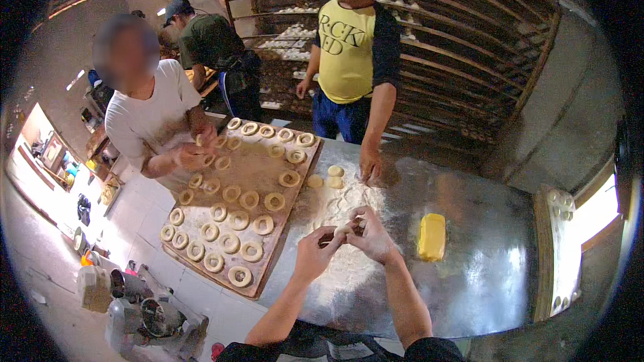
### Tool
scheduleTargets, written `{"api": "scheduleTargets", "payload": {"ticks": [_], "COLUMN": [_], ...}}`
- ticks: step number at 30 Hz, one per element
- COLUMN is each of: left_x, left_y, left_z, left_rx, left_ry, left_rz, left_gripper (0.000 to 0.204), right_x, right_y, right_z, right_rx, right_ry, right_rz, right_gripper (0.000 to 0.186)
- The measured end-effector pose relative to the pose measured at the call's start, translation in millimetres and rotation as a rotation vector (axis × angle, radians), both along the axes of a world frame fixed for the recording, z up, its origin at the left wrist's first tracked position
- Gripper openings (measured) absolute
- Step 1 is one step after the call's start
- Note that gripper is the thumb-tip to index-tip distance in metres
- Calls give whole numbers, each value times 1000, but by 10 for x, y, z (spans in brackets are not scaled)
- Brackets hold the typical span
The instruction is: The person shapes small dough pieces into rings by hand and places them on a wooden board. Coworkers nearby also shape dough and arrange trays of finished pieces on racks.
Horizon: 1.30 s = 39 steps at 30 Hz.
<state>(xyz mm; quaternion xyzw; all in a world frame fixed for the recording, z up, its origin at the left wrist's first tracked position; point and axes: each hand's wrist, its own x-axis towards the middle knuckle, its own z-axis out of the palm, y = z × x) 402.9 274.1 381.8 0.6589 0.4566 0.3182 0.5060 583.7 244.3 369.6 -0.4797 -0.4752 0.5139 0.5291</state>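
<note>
My left hand (315, 251) and my right hand (373, 238) meet above the floured middle of the metal table (483, 261). Between their closed fingertips they hold a small pale piece of dough (343, 230), partly hidden by the fingers. Loose flour (342, 271) is spread beneath and beyond them. Several round dough pieces (334, 182) lie on the far side of the flour. Left of my hands, a large wooden board (258, 161) carries rows of dough rings (239, 276). To the right of my right hand rests a yellow rectangular block (431, 236).
Across the table, a person in a yellow shirt (345, 53) reaches a hand (370, 163) down to the flour. A person in white (151, 100) works over the board's far left. Behind stands a tall rack (463, 27) of dough pieces; machinery (157, 315) sits low at left.
</note>
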Motion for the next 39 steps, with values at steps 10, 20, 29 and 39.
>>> {"api": "scheduleTargets", "payload": {"ticks": [10,20,29,39], "left_x": [-187,-944,-2174,-3253], "left_y": [-8,36,595,1338], "left_z": [86,-216,-285,-507], "left_rx": [499,-91,318,373], "left_ry": [264,-786,-107,-5], "left_rz": [187,141,355,318], "left_gripper": [32,25,17,14], "right_x": [-627,-1378,-2716,-3729], "right_y": [186,411,836,1735], "right_z": [-114,-311,-27,-503], "right_rx": [183,6,-22,-267], "right_ry": [-199,55,592,173], "right_rz": [-214,-62,153,-1], "right_gripper": [60,47,64,38]}}
